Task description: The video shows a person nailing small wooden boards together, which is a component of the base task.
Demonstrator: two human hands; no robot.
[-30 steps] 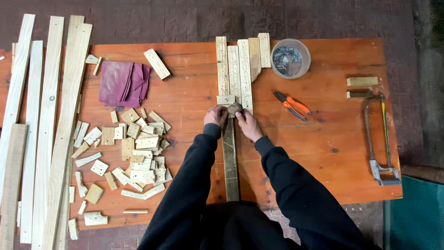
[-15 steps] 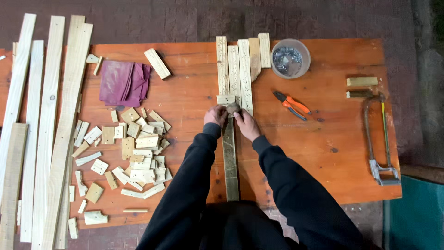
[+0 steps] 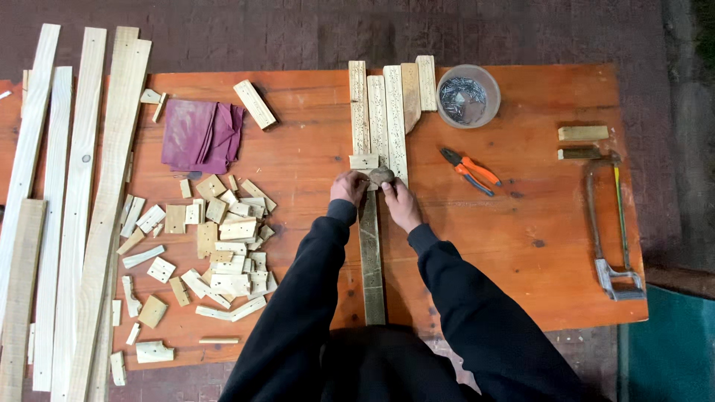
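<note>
Lowest in the frame are my dark sleeves, running up from the bottom centre. Between them a long dark wooden strip (image 3: 372, 268) lies lengthwise on the orange table (image 3: 313, 156), from the near edge up toward the middle.

My left hand (image 3: 348, 187) rests at the strip's far end, just left of it, fingers curled down; I cannot tell whether they pinch anything. My right hand (image 3: 401, 204) sits just right of the strip with its fingers closed on a small grey-brown stone (image 3: 382, 176), held right above the strip's end. Touching that spot, a small pale wood block (image 3: 364, 161) lies crosswise.

Left of my arms, in the lower-left middle of the frame, a heap of small wood offcuts (image 3: 216, 246) is scattered over the table. To the right of my hands lie orange-handled pliers (image 3: 468, 170), and at the far right edge a hacksaw (image 3: 612, 223) lies lengthwise.

Farther up, past the block, four pale slats (image 3: 387, 112) lie side by side, reaching the table's far edge. Just right of them stands a round clear tub of nails (image 3: 467, 97). A purple cloth (image 3: 199, 135) lies in the upper left, with one loose block (image 3: 255, 104) beside it. Long pale planks (image 3: 74, 201) run down the left edge of the frame.
</note>
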